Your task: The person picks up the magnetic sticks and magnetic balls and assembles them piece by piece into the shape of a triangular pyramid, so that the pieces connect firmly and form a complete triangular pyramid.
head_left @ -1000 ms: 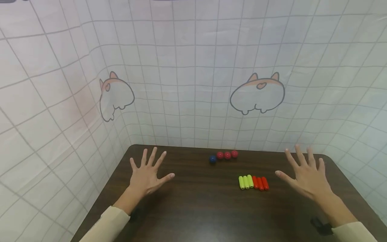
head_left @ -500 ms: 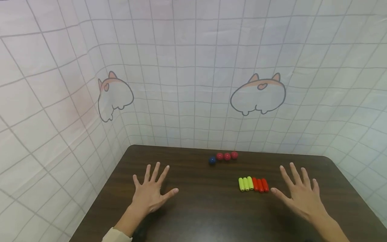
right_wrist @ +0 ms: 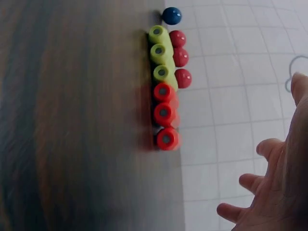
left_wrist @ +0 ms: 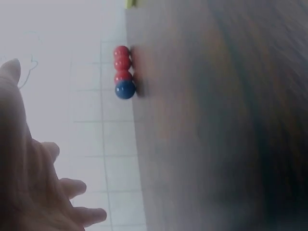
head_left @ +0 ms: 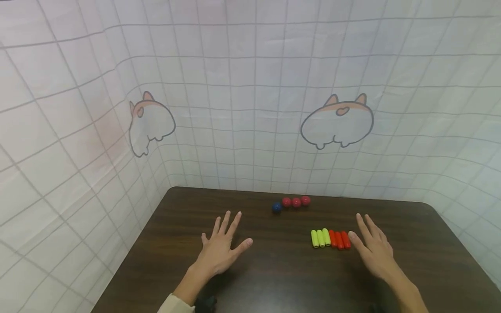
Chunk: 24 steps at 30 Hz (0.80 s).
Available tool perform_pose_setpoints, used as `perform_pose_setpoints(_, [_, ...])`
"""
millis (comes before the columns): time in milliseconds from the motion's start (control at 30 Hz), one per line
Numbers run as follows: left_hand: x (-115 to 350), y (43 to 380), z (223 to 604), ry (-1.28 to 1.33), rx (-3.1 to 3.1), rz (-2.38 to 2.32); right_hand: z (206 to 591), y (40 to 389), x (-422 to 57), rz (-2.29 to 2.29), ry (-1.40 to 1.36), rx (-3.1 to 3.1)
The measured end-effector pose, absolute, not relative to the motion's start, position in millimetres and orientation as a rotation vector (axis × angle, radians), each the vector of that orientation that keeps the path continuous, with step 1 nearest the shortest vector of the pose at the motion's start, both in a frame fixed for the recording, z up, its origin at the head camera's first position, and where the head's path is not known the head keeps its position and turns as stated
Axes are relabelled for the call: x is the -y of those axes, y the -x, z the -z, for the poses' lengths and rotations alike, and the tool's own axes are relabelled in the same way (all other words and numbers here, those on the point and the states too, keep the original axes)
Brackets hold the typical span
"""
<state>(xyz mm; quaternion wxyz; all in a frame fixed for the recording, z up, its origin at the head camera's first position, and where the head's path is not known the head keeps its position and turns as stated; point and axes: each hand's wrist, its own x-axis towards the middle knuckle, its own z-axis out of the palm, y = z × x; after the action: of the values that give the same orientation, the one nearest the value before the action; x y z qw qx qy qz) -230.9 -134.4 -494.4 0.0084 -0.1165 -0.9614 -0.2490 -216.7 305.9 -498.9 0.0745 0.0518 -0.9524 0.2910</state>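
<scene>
My left hand (head_left: 217, 252) hovers over the left half of the table with fingers spread, holding nothing. My right hand (head_left: 375, 252) is also spread and holds nothing; its thumb tip is close to the right end of a row of small tubes. That row has three yellow-green tubes (head_left: 321, 238) on the left and three red tubes (head_left: 339, 240) on the right, lying side by side. Behind them, three red balls (head_left: 296, 202) form a line, with one dark blue ball (head_left: 276, 207) at its left end. In the right wrist view the red tubes (right_wrist: 165, 113) show hollow ends.
The dark wood-grain table (head_left: 274, 278) has rounded far corners. A white grid-patterned cloth (head_left: 242, 108) with printed animal outlines hangs right behind it and along both sides.
Both hands have come down and drawn inward, the left moving right and the right moving left toward the red tubes. Tubes and balls keep their places on the table.
</scene>
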Motion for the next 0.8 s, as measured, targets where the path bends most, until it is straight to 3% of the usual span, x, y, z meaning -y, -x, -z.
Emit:
perform_pose_setpoints(333, [108, 248, 492, 0.417, 2.771, 1.186, 495, 239, -305, -1.258, -0.211, 2.715])
perform_pose_setpoints(800, [83, 276, 494, 0.302, 2.441, 1.595, 496, 256, -308, -1.53, -0.05, 2.711])
